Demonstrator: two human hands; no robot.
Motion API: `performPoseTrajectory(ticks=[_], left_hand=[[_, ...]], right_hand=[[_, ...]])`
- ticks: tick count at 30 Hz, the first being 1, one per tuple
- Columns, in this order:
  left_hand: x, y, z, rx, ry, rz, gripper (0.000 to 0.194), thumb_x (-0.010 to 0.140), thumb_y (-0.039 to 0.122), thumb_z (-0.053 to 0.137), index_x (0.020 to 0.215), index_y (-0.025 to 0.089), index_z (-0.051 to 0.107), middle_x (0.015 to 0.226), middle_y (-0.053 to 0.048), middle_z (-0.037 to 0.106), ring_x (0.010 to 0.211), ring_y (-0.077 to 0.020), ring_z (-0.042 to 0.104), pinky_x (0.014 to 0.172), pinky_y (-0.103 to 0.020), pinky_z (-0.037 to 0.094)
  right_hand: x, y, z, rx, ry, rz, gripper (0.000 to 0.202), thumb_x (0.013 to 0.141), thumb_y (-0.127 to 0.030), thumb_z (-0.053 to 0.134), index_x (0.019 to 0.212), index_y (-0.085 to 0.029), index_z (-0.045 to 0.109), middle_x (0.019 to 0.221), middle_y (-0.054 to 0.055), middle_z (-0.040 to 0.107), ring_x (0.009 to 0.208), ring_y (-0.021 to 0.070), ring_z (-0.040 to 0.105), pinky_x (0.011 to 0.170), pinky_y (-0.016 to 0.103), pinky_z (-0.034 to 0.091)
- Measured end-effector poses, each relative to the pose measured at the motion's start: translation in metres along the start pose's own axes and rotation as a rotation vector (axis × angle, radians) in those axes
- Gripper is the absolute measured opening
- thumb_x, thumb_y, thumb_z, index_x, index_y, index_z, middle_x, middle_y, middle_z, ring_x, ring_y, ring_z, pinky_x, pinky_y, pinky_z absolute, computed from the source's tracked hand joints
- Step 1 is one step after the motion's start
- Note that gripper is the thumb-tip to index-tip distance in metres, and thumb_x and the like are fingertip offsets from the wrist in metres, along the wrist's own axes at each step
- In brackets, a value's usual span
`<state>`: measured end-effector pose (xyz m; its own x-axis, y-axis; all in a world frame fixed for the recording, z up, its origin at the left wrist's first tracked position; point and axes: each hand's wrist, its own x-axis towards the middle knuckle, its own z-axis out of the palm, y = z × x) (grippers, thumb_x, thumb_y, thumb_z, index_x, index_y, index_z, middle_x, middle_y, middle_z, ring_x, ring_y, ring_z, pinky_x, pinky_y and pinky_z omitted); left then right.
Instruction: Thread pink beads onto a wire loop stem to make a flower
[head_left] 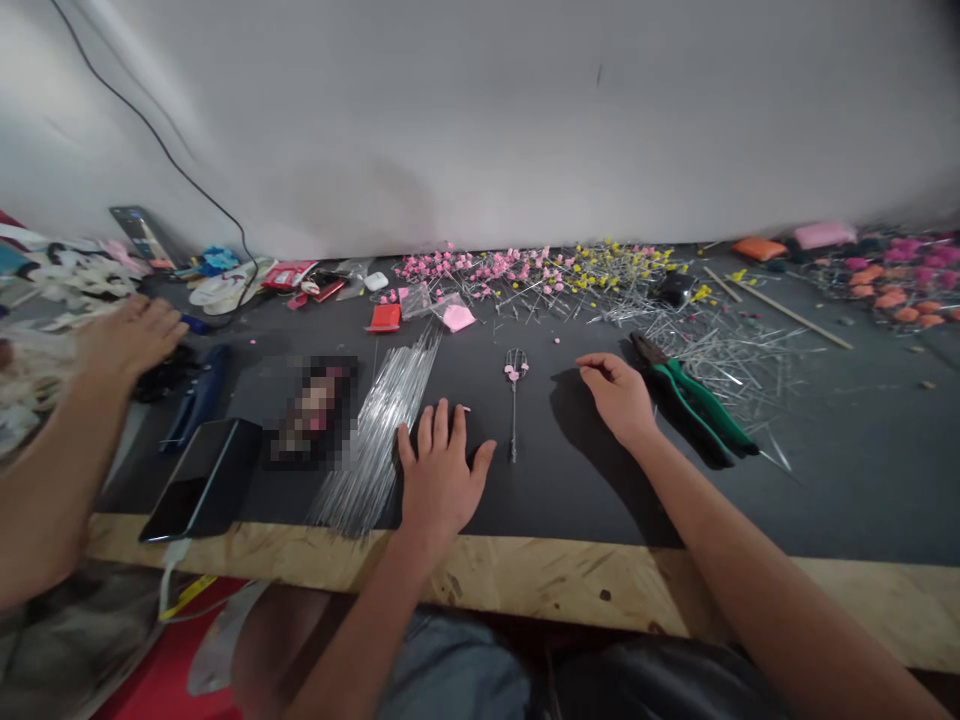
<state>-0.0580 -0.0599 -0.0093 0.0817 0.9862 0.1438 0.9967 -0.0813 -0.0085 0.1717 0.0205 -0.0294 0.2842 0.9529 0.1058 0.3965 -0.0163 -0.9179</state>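
Note:
My left hand point(439, 475) lies on the dark tabletop, fingers spread, at the right edge of a bundle of thin silver wires point(386, 430). Just beyond its fingertips is a tiny pale piece point(466, 408). Between my hands lies a twisted wire stem point(514, 410) with a looped wire head and small pink bits on it. My right hand point(619, 400) is to the right of the stem, thumb and fingers pinched together; whatever may be between them is too small to tell. Green-handled pliers point(694, 405) lie right of that hand, beside scattered cut wires point(720, 350).
Along the wall are pink-tipped wires point(480, 268), yellow-tipped wires point(630, 262) and orange and magenta pieces point(892, 290). On the left, another person's hand point(131, 340) reaches over white pieces. A phone point(199, 480) and a blue tool point(196, 400) lie nearby. The table's wooden edge point(540, 580) runs in front.

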Motion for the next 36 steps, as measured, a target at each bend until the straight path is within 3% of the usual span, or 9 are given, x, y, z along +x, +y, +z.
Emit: performPoseTrajectory(ticks=[12, 17, 21, 25, 28, 31, 36], left_hand=[[-0.001, -0.005, 0.0, -0.115, 0.064, 0.001, 0.048, 0.088, 0.042, 0.033, 0.125, 0.015, 0.048, 0.133, -0.01, 0.046, 0.126, -0.0279, 0.033, 0.106, -0.047, 0.022], [0.017, -0.013, -0.004, -0.154, 0.079, -0.001, 0.039, 0.089, 0.026, 0.034, 0.125, 0.021, 0.048, 0.126, -0.008, 0.052, 0.114, -0.0242, 0.046, 0.095, -0.042, 0.036], [0.035, -0.019, -0.005, -0.165, 0.04, 0.068, 0.031, 0.087, 0.025, 0.039, 0.105, 0.028, 0.063, 0.12, -0.005, 0.055, 0.108, -0.0248, 0.049, 0.088, -0.042, 0.039], [0.045, -0.026, -0.004, -0.266, 0.033, 0.104, 0.026, 0.085, 0.026, 0.043, 0.094, 0.025, 0.068, 0.11, -0.005, 0.061, 0.101, -0.0229, 0.053, 0.088, -0.039, 0.04], [0.051, -0.026, -0.005, -0.402, 0.032, 0.124, 0.025, 0.085, 0.025, 0.042, 0.092, 0.021, 0.067, 0.099, -0.005, 0.065, 0.094, -0.0209, 0.056, 0.088, -0.037, 0.041], [0.06, -0.021, -0.004, -0.644, 0.032, 0.027, 0.023, 0.084, 0.028, 0.045, 0.092, 0.02, 0.065, 0.093, -0.005, 0.067, 0.087, -0.0193, 0.059, 0.083, -0.036, 0.045], [0.077, -0.006, 0.003, -1.354, -0.049, -0.231, 0.025, 0.076, 0.033, 0.056, 0.094, 0.016, 0.06, 0.085, -0.006, 0.067, 0.076, -0.0158, 0.062, 0.066, -0.029, 0.048]], right_hand=[[0.001, 0.0, 0.0, -0.015, 0.005, -0.01, 0.024, 0.073, -0.032, 0.05, 0.086, -0.02, 0.066, 0.071, 0.002, 0.061, 0.058, 0.0145, 0.047, 0.054, 0.027, 0.035], [0.0, -0.001, 0.0, -0.015, -0.002, -0.002, 0.024, 0.073, -0.032, 0.049, 0.087, -0.02, 0.066, 0.068, 0.002, 0.06, 0.056, 0.0142, 0.046, 0.052, 0.026, 0.033], [0.0, -0.002, -0.001, -0.001, 0.003, 0.015, 0.024, 0.073, -0.032, 0.05, 0.086, -0.02, 0.066, 0.069, 0.002, 0.06, 0.055, 0.0142, 0.046, 0.05, 0.026, 0.032], [0.001, -0.002, 0.0, -0.002, 0.004, 0.02, 0.024, 0.072, -0.032, 0.05, 0.086, -0.02, 0.066, 0.067, 0.001, 0.06, 0.055, 0.0143, 0.046, 0.051, 0.026, 0.033], [0.002, -0.001, 0.0, -0.003, 0.006, 0.014, 0.024, 0.072, -0.032, 0.05, 0.086, -0.02, 0.066, 0.069, 0.002, 0.061, 0.056, 0.0145, 0.046, 0.052, 0.027, 0.034], [0.002, -0.001, 0.0, -0.009, 0.004, -0.003, 0.023, 0.072, -0.03, 0.049, 0.085, -0.02, 0.066, 0.073, 0.002, 0.061, 0.059, 0.0147, 0.048, 0.055, 0.027, 0.035], [0.003, -0.001, 0.0, -0.002, 0.003, -0.01, 0.023, 0.073, -0.031, 0.049, 0.085, -0.02, 0.066, 0.073, 0.002, 0.061, 0.06, 0.0152, 0.049, 0.055, 0.027, 0.035]])
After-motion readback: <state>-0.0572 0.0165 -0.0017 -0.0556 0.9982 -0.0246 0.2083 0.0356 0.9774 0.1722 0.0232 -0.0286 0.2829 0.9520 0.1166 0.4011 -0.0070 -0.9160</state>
